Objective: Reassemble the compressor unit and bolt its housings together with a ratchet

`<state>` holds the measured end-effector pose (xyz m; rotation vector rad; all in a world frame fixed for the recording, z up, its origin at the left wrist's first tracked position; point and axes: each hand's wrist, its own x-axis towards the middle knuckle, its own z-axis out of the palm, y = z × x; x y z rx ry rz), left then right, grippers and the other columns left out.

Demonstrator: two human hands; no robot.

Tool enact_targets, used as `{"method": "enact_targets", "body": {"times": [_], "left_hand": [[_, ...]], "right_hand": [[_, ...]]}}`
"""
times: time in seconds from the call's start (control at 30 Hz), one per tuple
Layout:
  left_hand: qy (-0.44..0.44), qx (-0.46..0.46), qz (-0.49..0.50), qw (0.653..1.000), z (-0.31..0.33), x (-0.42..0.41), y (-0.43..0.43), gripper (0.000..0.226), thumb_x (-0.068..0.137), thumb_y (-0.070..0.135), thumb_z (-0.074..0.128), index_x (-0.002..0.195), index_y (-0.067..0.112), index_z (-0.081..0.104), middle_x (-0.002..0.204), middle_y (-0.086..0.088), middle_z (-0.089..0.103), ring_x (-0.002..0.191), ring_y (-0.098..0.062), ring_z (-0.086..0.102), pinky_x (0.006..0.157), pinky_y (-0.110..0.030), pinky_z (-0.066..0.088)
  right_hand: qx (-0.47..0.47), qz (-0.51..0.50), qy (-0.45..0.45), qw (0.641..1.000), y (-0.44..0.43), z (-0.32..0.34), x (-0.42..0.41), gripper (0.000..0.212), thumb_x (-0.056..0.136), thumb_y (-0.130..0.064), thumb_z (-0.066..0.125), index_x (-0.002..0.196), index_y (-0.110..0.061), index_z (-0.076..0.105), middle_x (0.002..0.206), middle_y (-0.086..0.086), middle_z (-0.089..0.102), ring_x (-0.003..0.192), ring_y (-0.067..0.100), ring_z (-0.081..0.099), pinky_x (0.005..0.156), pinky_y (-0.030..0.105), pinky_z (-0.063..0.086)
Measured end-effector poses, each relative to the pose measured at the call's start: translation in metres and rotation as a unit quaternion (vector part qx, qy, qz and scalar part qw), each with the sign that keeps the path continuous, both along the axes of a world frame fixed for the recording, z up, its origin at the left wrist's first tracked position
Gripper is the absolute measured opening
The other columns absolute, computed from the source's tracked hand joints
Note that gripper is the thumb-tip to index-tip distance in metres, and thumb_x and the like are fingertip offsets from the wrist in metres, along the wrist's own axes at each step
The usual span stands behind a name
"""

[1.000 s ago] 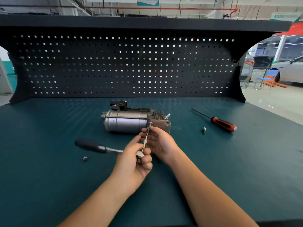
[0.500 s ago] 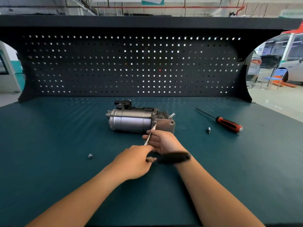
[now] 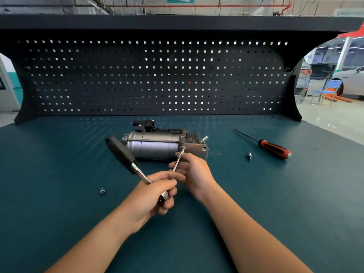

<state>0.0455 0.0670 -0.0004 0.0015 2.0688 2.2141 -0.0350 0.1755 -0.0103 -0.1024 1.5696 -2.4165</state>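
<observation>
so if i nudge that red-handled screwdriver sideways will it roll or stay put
The screwdriver would probably roll a little: its handle looks rounded and it lies flat on the level bench top. Its thin straight shaft should stay stiff, and it likely feels handle-heavy.

So the dark teal table [image 3: 59, 213] held a silver cylindrical compressor [image 3: 153, 148], a red-handled screwdriver [image 3: 273, 148], a small metal bit [image 3: 249, 156] and one loose bolt [image 3: 102, 191].
</observation>
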Motion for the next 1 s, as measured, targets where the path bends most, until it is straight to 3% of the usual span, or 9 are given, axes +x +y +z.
{"method": "enact_targets", "body": {"times": [0.17, 0.33, 0.43, 0.6, 0.7, 0.77, 0.83, 0.87, 1.0], "left_hand": [[-0.06, 0.14, -0.001, 0.988, 0.0, 0.001, 0.003, 0.021, 0.092, 0.006, 0.044, 0.09, 0.012, 0.064, 0.053, 0.002, 0.044, 0.038, -0.007, 0.036, 0.033, -0.015, 0.027], [-0.149, 0.478, -0.02, 0.865, 0.005, 0.001, 0.011, 0.014, 0.075, 0.01, 0.051, 0.084, 0.01, 0.063, 0.055, 0.001, 0.041, 0.035, -0.005, 0.038, 0.029, -0.012, 0.029], [-0.132, 0.521, 0.008, 0.844, 0.006, 0.004, 0.025, 0.014, 0.074, 0.009, 0.052, 0.084, 0.009, 0.062, 0.055, 0.0, 0.043, 0.034, -0.005, 0.039, 0.03, -0.012, 0.03], [-0.089, 0.501, 0.054, 0.859, 0.018, 0.003, 0.04, 0.011, 0.083, 0.019, 0.054, 0.082, 0.009, 0.056, 0.051, 0.0, 0.044, 0.033, -0.003, 0.037, 0.029, -0.012, 0.028], [-0.04, 0.276, 0.068, 0.958, 0.025, -0.004, 0.038, 0.014, 0.093, 0.01, 0.048, 0.092, 0.021, 0.056, 0.049, 0.0, 0.044, 0.033, -0.005, 0.036, 0.031, -0.012, 0.025], [0.023, -0.051, 0.024, 0.998, 0.027, -0.005, 0.03, 0.028, 0.092, 0.005, 0.045, 0.094, 0.032, 0.051, 0.047, 0.006, 0.045, 0.034, -0.006, 0.039, 0.035, -0.014, 0.027], [0.092, -0.357, -0.034, 0.929, 0.029, -0.006, 0.022, 0.028, 0.09, 0.011, 0.044, 0.084, 0.038, 0.045, 0.045, 0.01, 0.047, 0.038, -0.002, 0.042, 0.038, -0.013, 0.03], [0.119, -0.45, -0.042, 0.884, 0.031, -0.006, 0.02, 0.025, 0.09, 0.014, 0.043, 0.081, 0.038, 0.043, 0.051, 0.01, 0.048, 0.045, -0.002, 0.044, 0.041, -0.013, 0.031], [0.179, -0.659, -0.008, 0.73, 0.039, -0.007, 0.024, 0.043, 0.091, 0.019, 0.038, 0.132, 0.032, 0.032, 0.106, 0.003, 0.056, 0.084, -0.023, 0.05, 0.063, -0.031, 0.033]], "right_hand": [[0.015, -0.001, 0.01, 1.0, 0.001, 0.0, -0.001, 0.012, 0.095, -0.018, 0.048, 0.092, -0.013, 0.059, 0.058, 0.001, 0.068, 0.042, 0.009, 0.057, 0.045, 0.017, 0.046], [0.005, -0.003, 0.026, 1.0, 0.002, -0.001, 0.001, 0.01, 0.095, -0.017, 0.051, 0.09, -0.011, 0.058, 0.053, -0.002, 0.065, 0.047, 0.008, 0.06, 0.05, 0.018, 0.049], [0.01, -0.01, 0.022, 1.0, 0.003, 0.0, 0.002, 0.012, 0.094, -0.018, 0.054, 0.089, -0.01, 0.059, 0.051, -0.003, 0.063, 0.045, 0.008, 0.058, 0.053, 0.02, 0.049], [0.017, -0.028, 0.021, 0.999, 0.006, 0.0, -0.001, 0.021, 0.093, -0.024, 0.057, 0.078, -0.009, 0.058, 0.049, -0.002, 0.056, 0.047, 0.012, 0.049, 0.053, 0.023, 0.041], [0.02, -0.027, 0.007, 0.999, 0.007, 0.0, -0.003, 0.026, 0.094, -0.026, 0.055, 0.075, -0.009, 0.056, 0.04, -0.004, 0.048, 0.036, 0.009, 0.045, 0.039, 0.017, 0.037], [0.03, -0.031, 0.005, 0.999, 0.007, 0.0, -0.003, 0.029, 0.095, -0.023, 0.053, 0.071, -0.009, 0.058, 0.041, -0.003, 0.049, 0.038, 0.01, 0.044, 0.04, 0.018, 0.035], [0.031, -0.025, -0.004, 0.999, 0.006, -0.001, -0.004, 0.03, 0.095, -0.02, 0.05, 0.068, -0.011, 0.06, 0.053, 0.001, 0.056, 0.052, 0.014, 0.047, 0.052, 0.024, 0.036], [0.03, -0.018, -0.011, 0.999, 0.006, -0.001, -0.004, 0.026, 0.095, -0.019, 0.05, 0.073, -0.011, 0.061, 0.063, 0.004, 0.058, 0.058, 0.016, 0.048, 0.058, 0.028, 0.036], [-0.001, 0.005, -0.045, 0.999, 0.006, 0.001, -0.004, 0.03, 0.096, -0.028, 0.05, 0.112, -0.006, 0.062, 0.08, 0.009, 0.058, 0.068, 0.019, 0.055, 0.062, 0.03, 0.042]]}}
